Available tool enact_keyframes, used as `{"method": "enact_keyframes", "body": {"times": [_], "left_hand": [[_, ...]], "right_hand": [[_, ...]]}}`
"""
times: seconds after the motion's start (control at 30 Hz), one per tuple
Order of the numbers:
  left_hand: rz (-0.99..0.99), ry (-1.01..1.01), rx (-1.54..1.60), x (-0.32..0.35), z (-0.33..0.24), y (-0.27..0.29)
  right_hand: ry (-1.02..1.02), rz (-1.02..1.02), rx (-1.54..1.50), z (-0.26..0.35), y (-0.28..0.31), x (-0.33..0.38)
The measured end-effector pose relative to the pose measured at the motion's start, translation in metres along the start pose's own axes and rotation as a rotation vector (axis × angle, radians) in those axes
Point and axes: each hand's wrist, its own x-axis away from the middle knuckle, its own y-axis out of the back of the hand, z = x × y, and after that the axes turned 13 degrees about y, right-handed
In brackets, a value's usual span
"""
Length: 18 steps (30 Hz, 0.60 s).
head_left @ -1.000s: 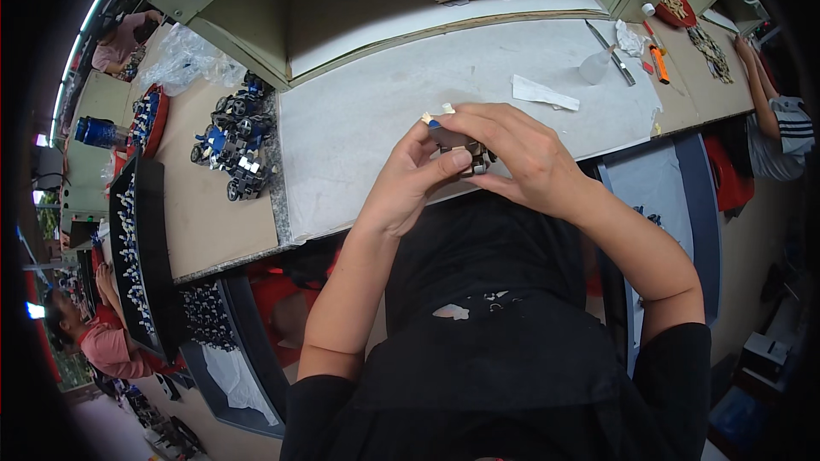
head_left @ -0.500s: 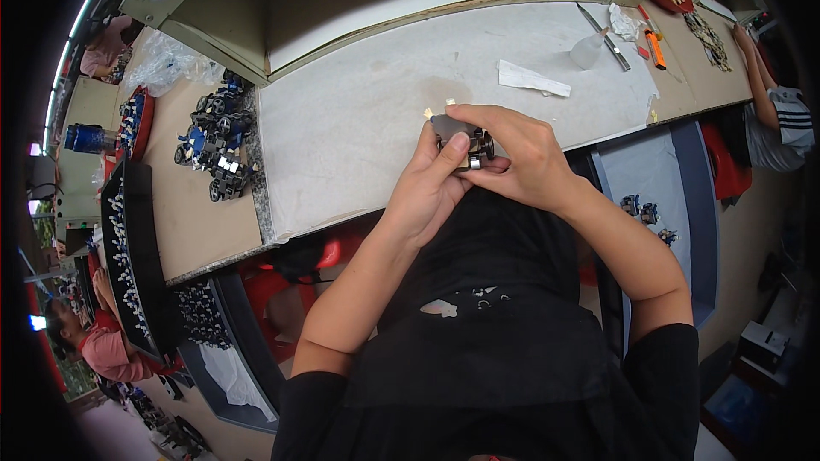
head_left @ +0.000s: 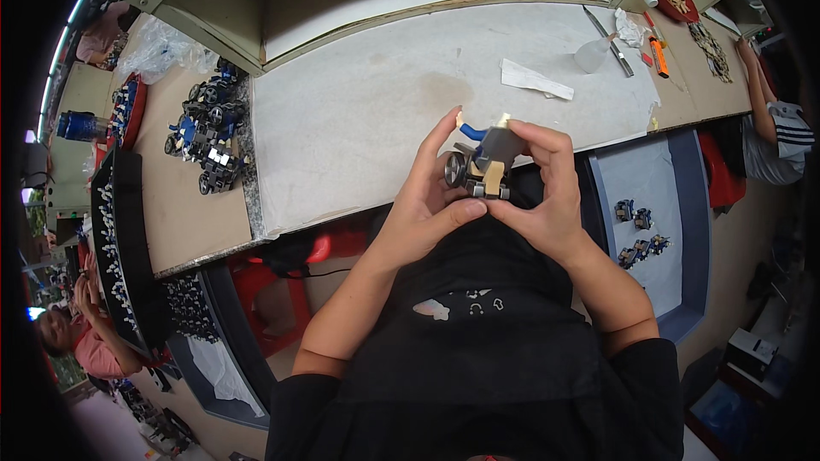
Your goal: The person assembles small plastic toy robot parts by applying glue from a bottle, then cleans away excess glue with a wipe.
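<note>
Over the near edge of the white-covered bench, both my hands hold a small wheeled toy figure [head_left: 493, 172]. It has a blue arm with a pale hand, tan legs, a dark grey panel and a black spoked wheel. My left hand [head_left: 418, 213] cups the wheel side, its thumb at the base and a fingertip up by the pale hand. My right hand [head_left: 551, 192] grips the other side, fingers at the top of the grey panel and thumb below. The toy's far side is hidden.
Similar toys are heaped [head_left: 205, 132] at the left; several more lie in the grey tray [head_left: 696, 273] at my right. On the bench are a white paper strip [head_left: 536, 78], a clear bottle [head_left: 591, 55], tweezers [head_left: 608, 41] and an orange cutter [head_left: 656, 60]. Other people sit at both sides.
The toy has turned in my hands, so its blue arm and tan legs now show. My hands have moved slightly apart around it, and the right hand has shifted lower.
</note>
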Motion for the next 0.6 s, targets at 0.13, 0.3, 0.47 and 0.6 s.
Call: {"method": "enact_keyframes", "body": {"times": [0.13, 0.3, 0.47, 0.6], "left_hand": [[-0.005, -0.009, -0.203, 0.002, 0.003, 0.007], [-0.082, -0.136, -0.369, 0.001, 0.013, 0.016], [0.053, -0.157, -0.364, 0.011, 0.015, 0.021], [0.247, -0.02, -0.359, 0.021, 0.023, 0.024]], "right_hand": [[-0.023, 0.034, 0.03, 0.009, 0.003, 0.012], [-0.121, 0.089, 0.0, 0.019, 0.005, 0.018], [-0.269, 0.196, -0.327, 0.025, 0.025, 0.024], [-0.766, 0.329, -0.663, 0.031, 0.034, 0.006]]}}
